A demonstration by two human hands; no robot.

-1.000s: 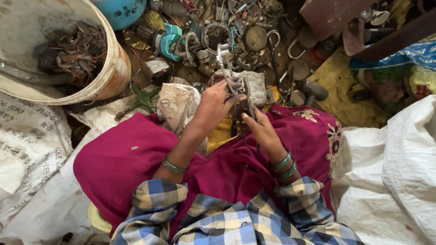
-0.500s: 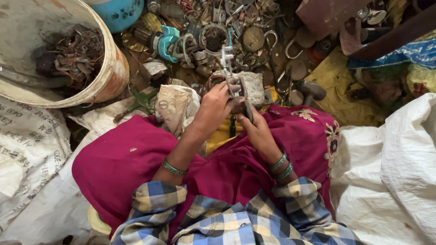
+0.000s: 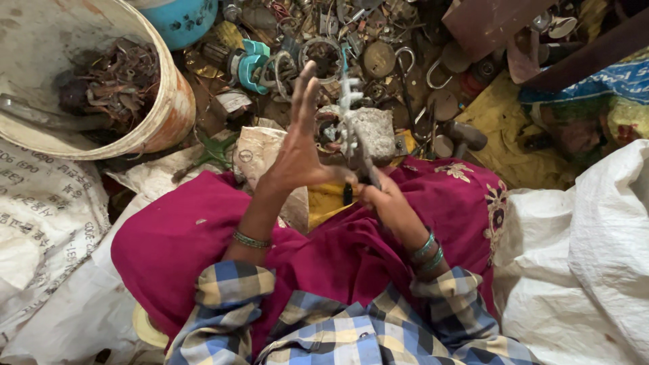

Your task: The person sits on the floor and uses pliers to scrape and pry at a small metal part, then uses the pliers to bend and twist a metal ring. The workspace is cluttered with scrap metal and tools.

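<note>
Since half a second ago your left hand [image 3: 297,145] has opened up: the fingers that were curled round the metal piece now stand spread and straight, pointing away from you, with only the thumb side near the pale metal scrap piece [image 3: 351,125]. Your right hand [image 3: 389,203] has kept its place low over your lap, closed on the lower stem of that piece, which rises upright from its grip and leans slightly toward the left hand. Whether the left thumb actually touches the piece cannot be told; the open palm sits just beside it.

Just behind the piece, past your fingertips, a grey stone-like block [image 3: 373,132] lies against the edge of the magenta cloth [image 3: 189,236] covering your lap. Beyond both hands spreads a heap of mixed scrap metal [image 3: 378,47], with rings, hooks and discs. Far to the left of your left hand stands a worn white bucket [image 3: 169,111] holding tangled rusty wire. Beside that hand lies a crumpled beige sack [image 3: 260,152]. To the right of your right hand lies a white woven sack [image 3: 588,250]. Green bangles circle both wrists
</note>
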